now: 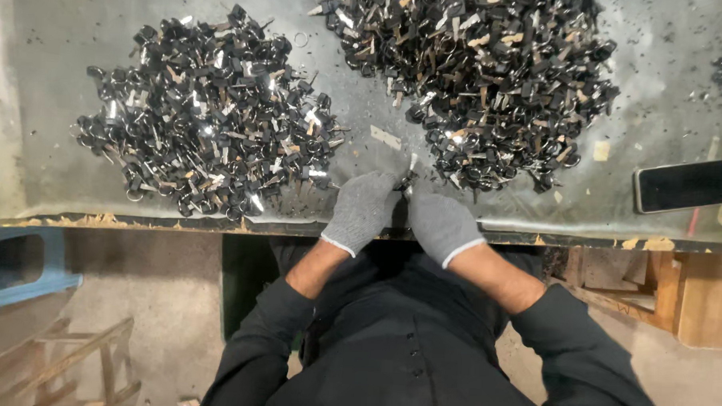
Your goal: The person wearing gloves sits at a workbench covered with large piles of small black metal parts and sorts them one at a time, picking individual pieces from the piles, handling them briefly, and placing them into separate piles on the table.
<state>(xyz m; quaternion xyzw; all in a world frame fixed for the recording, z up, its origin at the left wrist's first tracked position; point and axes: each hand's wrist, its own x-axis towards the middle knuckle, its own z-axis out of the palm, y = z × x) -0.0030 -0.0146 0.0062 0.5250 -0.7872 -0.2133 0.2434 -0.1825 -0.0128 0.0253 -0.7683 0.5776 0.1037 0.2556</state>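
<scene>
Both my hands wear grey knit gloves and meet at the near edge of a glass-topped table (pixel 50 176). My left hand (pixel 362 209) and my right hand (pixel 439 222) pinch one small black-headed key (pixel 408 179) between their fingertips. A large heap of black-headed keys with rings (pixel 208 114) lies to the left. A second, bigger heap of keys (pixel 481 75) lies ahead to the right, its near edge just beyond my fingers.
A black phone (pixel 688 184) lies flat at the right end of the table. A small flat metal strip (pixel 385 137) rests between the heaps. Wood scraps (pixel 698 295) sit under the right side, a blue stool (pixel 23 267) at the lower left.
</scene>
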